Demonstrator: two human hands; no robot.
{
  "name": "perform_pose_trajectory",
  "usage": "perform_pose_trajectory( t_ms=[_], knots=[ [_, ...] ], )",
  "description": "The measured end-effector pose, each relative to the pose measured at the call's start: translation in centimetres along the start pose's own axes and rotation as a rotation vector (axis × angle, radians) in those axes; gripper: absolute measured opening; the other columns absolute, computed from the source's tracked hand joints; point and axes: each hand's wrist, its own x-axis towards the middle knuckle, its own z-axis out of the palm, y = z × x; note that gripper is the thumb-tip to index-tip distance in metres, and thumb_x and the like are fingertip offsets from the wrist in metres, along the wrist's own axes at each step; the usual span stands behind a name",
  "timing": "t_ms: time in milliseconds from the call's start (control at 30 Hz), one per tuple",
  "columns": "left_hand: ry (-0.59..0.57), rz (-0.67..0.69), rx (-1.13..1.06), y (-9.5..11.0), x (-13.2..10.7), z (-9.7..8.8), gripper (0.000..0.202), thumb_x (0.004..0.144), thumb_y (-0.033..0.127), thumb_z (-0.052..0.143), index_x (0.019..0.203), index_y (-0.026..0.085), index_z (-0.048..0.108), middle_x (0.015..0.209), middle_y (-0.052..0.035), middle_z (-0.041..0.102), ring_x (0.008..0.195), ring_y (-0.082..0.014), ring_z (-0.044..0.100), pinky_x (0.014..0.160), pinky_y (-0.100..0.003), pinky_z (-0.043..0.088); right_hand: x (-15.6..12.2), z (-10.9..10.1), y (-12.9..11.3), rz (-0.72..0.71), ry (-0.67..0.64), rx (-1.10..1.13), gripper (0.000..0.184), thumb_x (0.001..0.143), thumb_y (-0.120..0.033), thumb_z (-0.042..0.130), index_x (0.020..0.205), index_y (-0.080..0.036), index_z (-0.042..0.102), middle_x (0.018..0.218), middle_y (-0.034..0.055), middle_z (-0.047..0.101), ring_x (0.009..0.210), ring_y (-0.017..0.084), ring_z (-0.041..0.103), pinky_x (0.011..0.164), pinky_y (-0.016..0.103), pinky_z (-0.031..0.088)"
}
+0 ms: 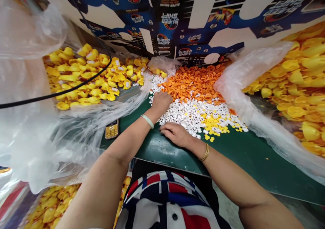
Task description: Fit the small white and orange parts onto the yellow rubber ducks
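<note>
L hand (pixel 159 104) palm-down on white plastic bits (pixel 193 115), fingertips hidden, grip can't tell; R hand (pixel 176 135) open, flat by pile edge on green table (pixel 228 151); orange bits (pixel 194 83) behind.

Left grip (pixel 159 104) is sitting on the heap of tiny plastic pieces (pixel 193 115) on the tabletop (pixel 228 151), with the right grip (pixel 176 135) at its near edge. Pile of plastic duck bills (pixel 195 82) is just behind, phone (pixel 112 129) is left of the left grip. Rubber ducks (pixel 78 76) are farther left, second duck pile (pixel 299 76) farther right.
</note>
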Motion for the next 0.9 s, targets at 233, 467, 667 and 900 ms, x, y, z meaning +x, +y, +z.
perform_pose_trajectory(
  t_ms=[233,467,667,900],
  knots=[
    [0.261,-0.247,-0.478,-1.4,-2.5,-1.4,0.028,0.098,0.032,0.045,0.087,0.017,0.066,0.098,-0.0108,0.064,0.1,-0.0248,0.058,0.089,-0.037,0.042,0.5,-1.0,1.8,0.305,0.273,0.459,0.052,0.088,-0.036,0.06,0.137,-0.024,0.046,0.124,0.0101,0.062,0.097,0.019,0.064,0.065,0.03,0.06],
    [0.052,-0.658,-1.826,2.5,-9.6,-1.7,0.034,0.082,0.05,0.069,0.086,0.017,0.062,0.076,-0.0008,0.062,0.058,-0.0089,0.053,0.057,-0.023,0.043,-0.3,-1.9,0.4,0.144,0.36,0.182,0.045,0.092,-0.038,0.059,0.134,-0.025,0.049,0.125,0.0101,0.059,0.096,0.019,0.063,0.078,0.034,0.058],
    [-0.106,-0.741,-2.055,4.5,-13.7,-1.9,0.038,0.073,0.045,0.08,0.089,0.014,0.064,0.078,-0.0025,0.065,0.06,-0.0085,0.057,0.058,-0.023,0.049,-0.9,-2.2,-1.1,0.001,0.294,-0.123,0.022,0.1,-0.028,0.045,0.112,-0.022,0.063,0.103,0.0076,0.068,0.097,0.02,0.063,0.091,0.037,0.05],
    [-0.214,-0.569,-1.752,3.5,-17.4,-2.5,0.04,0.073,0.045,0.08,0.096,0.016,0.064,0.075,-0.002,0.066,0.066,-0.013,0.063,0.061,-0.026,0.053,-3.2,-2.8,-3.9,0.031,-0.02,-0.329,0.025,0.1,-0.027,0.045,0.102,-0.021,0.068,0.09,0.0057,0.07,0.082,0.018,0.064,0.074,0.03,0.048]
  ],
)
